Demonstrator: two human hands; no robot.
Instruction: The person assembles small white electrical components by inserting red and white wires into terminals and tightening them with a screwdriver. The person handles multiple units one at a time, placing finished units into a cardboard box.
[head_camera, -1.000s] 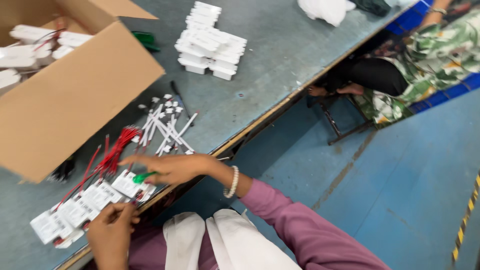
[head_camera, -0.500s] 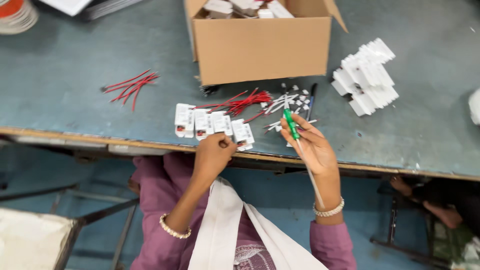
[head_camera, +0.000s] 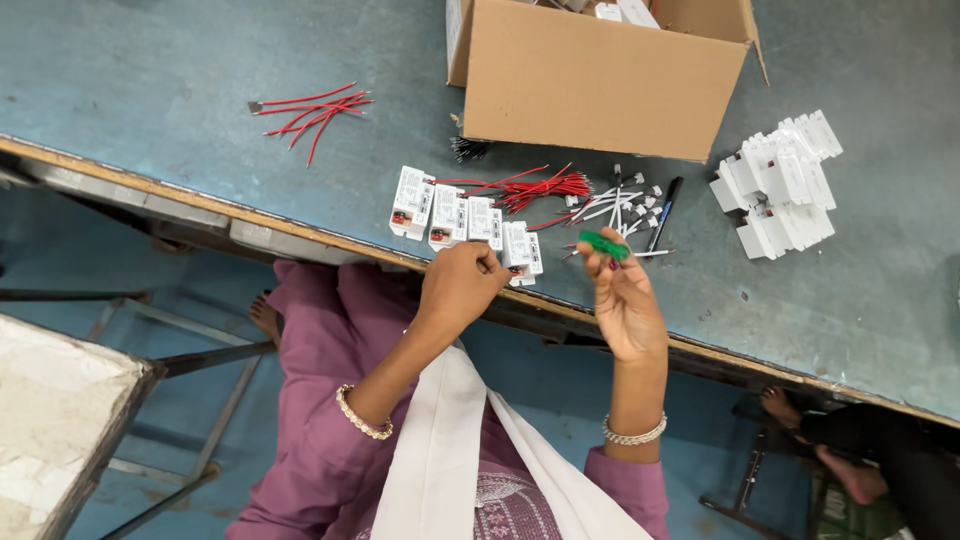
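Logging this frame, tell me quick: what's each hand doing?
Left hand: closed, fingertips at a white module.
Right hand: holding a small green tool.

four white modules (head_camera: 466, 221) — one cardboard box (head_camera: 600, 75)

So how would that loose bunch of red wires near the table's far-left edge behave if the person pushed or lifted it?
The red wires are thin and lie splayed and slightly bent on the table, so they probably flop and droop when lifted. Nothing visibly binds them, so a push would likely scatter rather than slide them together. They look light; lying flat, they seem unlikely to roll far.
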